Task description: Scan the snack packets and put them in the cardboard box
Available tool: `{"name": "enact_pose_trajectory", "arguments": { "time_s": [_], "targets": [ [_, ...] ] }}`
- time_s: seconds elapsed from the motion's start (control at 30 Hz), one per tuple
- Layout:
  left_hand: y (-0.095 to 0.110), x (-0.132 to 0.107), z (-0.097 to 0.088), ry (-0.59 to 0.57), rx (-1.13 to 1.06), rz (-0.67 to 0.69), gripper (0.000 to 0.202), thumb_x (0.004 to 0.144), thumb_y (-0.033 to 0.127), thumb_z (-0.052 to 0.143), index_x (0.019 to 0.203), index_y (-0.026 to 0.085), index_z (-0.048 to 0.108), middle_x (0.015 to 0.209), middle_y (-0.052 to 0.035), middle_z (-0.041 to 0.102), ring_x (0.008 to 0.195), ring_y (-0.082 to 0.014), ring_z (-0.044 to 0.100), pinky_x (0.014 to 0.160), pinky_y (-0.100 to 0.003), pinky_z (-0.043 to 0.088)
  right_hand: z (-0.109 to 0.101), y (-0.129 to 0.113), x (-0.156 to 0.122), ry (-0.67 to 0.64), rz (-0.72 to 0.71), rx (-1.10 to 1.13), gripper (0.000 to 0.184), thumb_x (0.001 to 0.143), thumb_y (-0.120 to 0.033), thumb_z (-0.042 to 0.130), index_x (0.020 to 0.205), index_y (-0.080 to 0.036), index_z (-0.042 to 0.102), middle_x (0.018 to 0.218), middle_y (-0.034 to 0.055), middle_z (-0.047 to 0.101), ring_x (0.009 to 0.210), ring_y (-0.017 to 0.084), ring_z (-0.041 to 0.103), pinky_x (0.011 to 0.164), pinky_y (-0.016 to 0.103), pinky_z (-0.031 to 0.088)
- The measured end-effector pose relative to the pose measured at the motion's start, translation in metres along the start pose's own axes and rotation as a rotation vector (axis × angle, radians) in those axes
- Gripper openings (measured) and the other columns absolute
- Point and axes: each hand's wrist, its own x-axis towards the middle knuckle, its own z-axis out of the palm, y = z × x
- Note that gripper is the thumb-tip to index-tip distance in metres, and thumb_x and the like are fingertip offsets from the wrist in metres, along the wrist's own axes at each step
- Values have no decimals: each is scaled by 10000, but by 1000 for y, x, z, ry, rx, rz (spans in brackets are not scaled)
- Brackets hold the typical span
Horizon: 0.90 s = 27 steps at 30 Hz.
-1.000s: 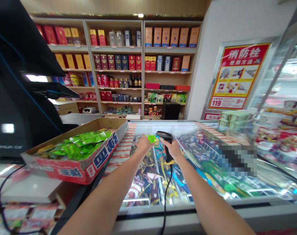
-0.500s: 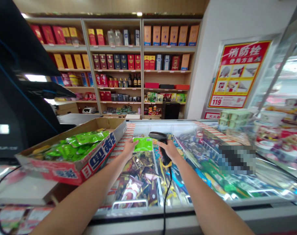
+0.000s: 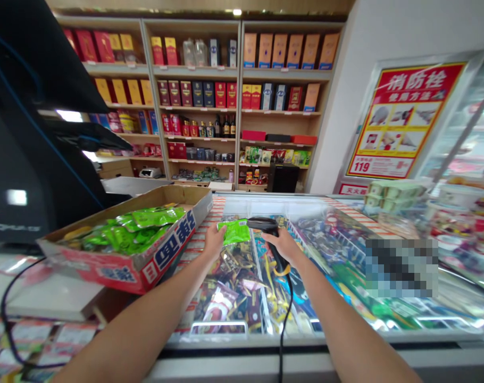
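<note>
My left hand point(image 3: 213, 240) pinches a small green snack packet point(image 3: 234, 231) and holds it up over the glass lid of a chest freezer point(image 3: 345, 250). My right hand point(image 3: 282, 244) is wrapped round the grip of a black corded barcode scanner point(image 3: 266, 227), whose head sits right beside the packet and points at it. Both arms reach forward over the freezer. A cardboard box point(image 3: 146, 260) with red and blue print, holding several more green packets point(image 3: 134, 226), lies to the left of my left hand.
A black checkout screen point(image 3: 22, 159) stands at the left on a white counter point(image 3: 46, 295). Shelves of boxed goods point(image 3: 226, 96) fill the back wall. A red notice point(image 3: 405, 119) hangs at the right, by a glass-fronted cooler point(image 3: 465, 175). Stacked cups point(image 3: 389, 194) sit on the freezer.
My left hand drew the green packet back toward me and lifted it, turning its face to the scanner. The scanner head has closed in beside the packet.
</note>
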Motion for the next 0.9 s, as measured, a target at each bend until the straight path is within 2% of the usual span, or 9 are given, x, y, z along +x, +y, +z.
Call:
{"name": "enact_pose_trajectory", "arguments": {
  "time_s": [0.23,0.7,0.9],
  "targets": [
    [-1,1,1,27,-41,-18,355,515,417,742,683,136,606,594,13,613,541,-117,542,542,-236,430,0,4,1,-43,13,8,259,710,-374,675,586,-186,546,421,-24,550,327,116,489,370,243,400],
    [0,1,1,-11,-21,-22,339,542,405,734,713,140,611,613,11,618,573,-131,568,579,-252,448,2,10,4,-26,23,43,245,676,-363,693,580,-188,550,422,-24,557,313,122,489,352,249,404],
    [13,-5,4,34,116,-63,252,594,351,723,658,147,591,559,10,574,567,-142,562,558,-251,433,7,3,7,79,20,102,261,644,-371,698,551,-188,536,406,-17,544,308,128,488,333,250,400]
  ]
}}
